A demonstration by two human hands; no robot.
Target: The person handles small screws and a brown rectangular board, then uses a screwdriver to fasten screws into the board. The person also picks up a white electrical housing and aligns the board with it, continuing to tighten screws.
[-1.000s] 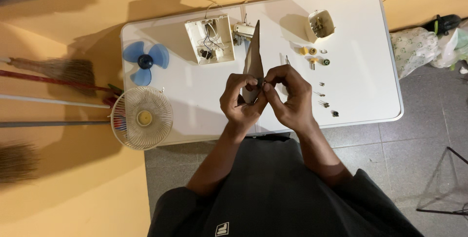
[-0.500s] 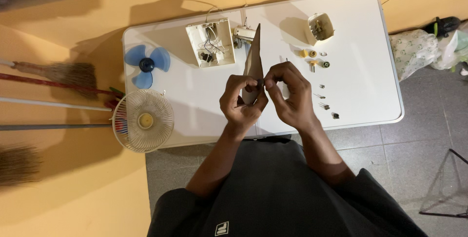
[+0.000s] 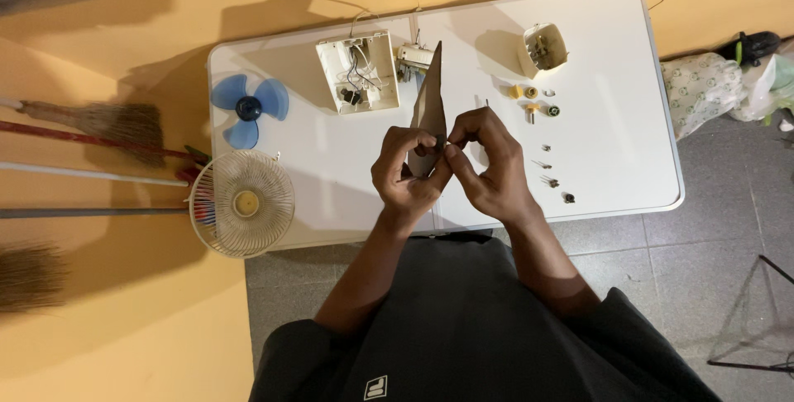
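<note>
On my far left brooms point(image 3: 91, 125) lean by the wall, and a fan guard point(image 3: 242, 203) hangs off the table point(image 3: 628, 121) edge below the blue blade point(image 3: 248, 107). Next along, the open white housing point(image 3: 358, 71) lies wires up. Over the table's middle my left hand point(image 3: 407, 179) is closed round the lower part of a thin brown pointed card point(image 3: 430, 117), holding it upright with its tip away from me. My right hand point(image 3: 490, 172) touches it, fingertips pinched at the card's edge on something too small to make out. I judge I am fitting or picking at a small piece on the card; the next move calls for a steady left hold and a fine pinch. To the right lie the motor cup point(image 3: 542, 48) and scattered screws point(image 3: 550, 180).
</note>
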